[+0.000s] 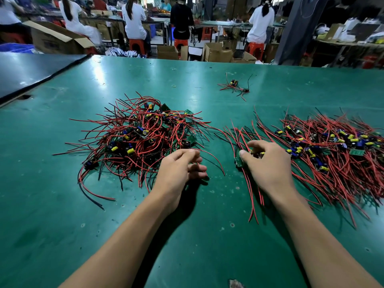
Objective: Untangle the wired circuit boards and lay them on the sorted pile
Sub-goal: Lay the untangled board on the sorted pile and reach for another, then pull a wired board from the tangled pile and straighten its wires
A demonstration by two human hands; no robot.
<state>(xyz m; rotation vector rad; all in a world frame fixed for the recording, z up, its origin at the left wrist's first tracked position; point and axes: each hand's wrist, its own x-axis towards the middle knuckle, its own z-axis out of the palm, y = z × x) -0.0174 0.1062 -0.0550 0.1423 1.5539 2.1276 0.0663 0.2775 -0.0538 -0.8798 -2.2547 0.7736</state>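
Note:
A tangled heap of small green circuit boards with red and black wires (143, 134) lies on the green table (62, 215), left of centre. At the right spreads the sorted pile (332, 150), its wires lying roughly parallel. My left hand (180, 169) hovers at the heap's near right edge, fingers loosely curled around a thin red wire. My right hand (268, 163) grips a small bunch of boards (240, 161) between thumb and fingers, their red wires trailing toward me, just left of the sorted pile.
A small separate cluster of wired boards (234, 86) lies farther back, with a yellow rubber band (173, 86) to its left. A dark board (31, 69) covers the table's far left corner. Several seated people, stools and cardboard boxes fill the background.

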